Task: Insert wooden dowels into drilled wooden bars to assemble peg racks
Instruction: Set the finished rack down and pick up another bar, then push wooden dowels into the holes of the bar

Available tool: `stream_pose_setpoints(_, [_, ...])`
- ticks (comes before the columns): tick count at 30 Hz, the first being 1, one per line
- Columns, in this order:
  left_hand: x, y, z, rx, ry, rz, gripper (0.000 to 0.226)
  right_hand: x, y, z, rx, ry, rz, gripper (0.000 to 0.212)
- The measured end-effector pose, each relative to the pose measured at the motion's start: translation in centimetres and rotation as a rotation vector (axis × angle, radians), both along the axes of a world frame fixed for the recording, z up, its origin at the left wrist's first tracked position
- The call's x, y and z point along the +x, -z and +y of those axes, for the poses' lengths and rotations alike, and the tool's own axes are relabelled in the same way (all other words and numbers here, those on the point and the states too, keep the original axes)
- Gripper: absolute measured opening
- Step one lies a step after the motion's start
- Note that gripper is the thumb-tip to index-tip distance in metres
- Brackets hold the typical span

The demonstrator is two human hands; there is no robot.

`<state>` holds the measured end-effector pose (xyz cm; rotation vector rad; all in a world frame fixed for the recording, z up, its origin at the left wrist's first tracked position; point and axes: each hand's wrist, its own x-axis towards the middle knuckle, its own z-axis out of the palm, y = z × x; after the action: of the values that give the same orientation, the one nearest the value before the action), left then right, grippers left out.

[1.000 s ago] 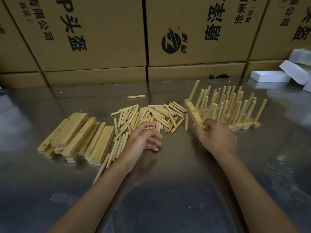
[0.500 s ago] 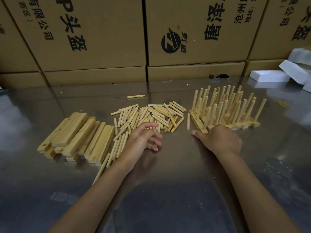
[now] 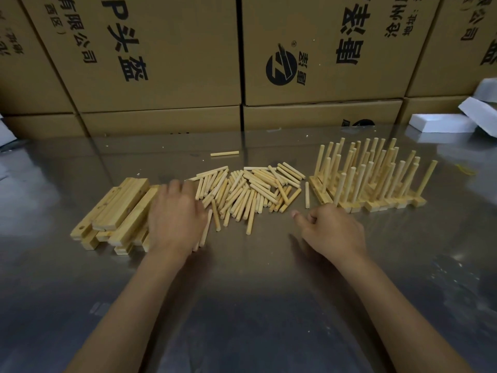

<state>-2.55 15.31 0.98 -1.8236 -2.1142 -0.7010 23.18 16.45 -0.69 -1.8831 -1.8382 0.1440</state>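
bars [image 3: 118,211]: flat stack, left | dowels [image 3: 250,189]: loose pile, centre | peg racks [image 3: 371,179]: pegs upright, right

I'm at a bench in a small factory or packing workshop. My steel worktable [image 3: 247,305] backs onto stacked printed cardboard cartons [image 3: 322,49]. White foam packing blocks [image 3: 443,123] lie at the far right, and batches of loose dowels [image 3: 250,189], drilled bars [image 3: 118,208] and finished peg racks [image 3: 371,179] cover the top.
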Motion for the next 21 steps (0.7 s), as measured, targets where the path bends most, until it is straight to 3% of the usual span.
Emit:
stream_pose_setpoints(3, [-1.0,-0.2,-0.3,-0.283,-0.153,-0.021,0.038,-0.2,0.3,-0.1,0.002,-0.011,0.022,0.058])
stream_pose_setpoints(5, [-1.0,-0.2,-0.3,-0.318,-0.164,-0.056,0.041,-0.3,0.4,0.0,0.003,-0.021,0.030,0.057])
stream_pose_setpoints(11, [-1.1,-0.7,-0.3,-0.313,-0.177,-0.148,0.023,-1.3,0.8,-0.4,0.026,-0.097,0.028,0.050])
stream_pose_setpoints(13, [-1.1,-0.8,-0.3,-0.334,-0.172,-0.160,0.009,-2.1,0.8,-0.8,0.041,-0.164,0.043,0.037])
stream_pose_setpoints(15, [-1.0,-0.7,-0.4,-0.336,-0.161,-0.172,0.013,-3.1,1.0,-1.3,0.068,-0.276,0.076,0.016])
stream_pose_setpoints(18, [-1.0,-0.7,-0.4,-0.269,-0.144,-0.213,0.021,-4.8,1.7,-1.8,0.062,-0.461,0.047,0.036])
stream_pose_setpoints(21, [-1.0,-1.1,-0.6,-0.059,-0.063,-0.292,0.017,-6.3,1.9,-1.6,0.073,-0.480,-0.039,0.034])
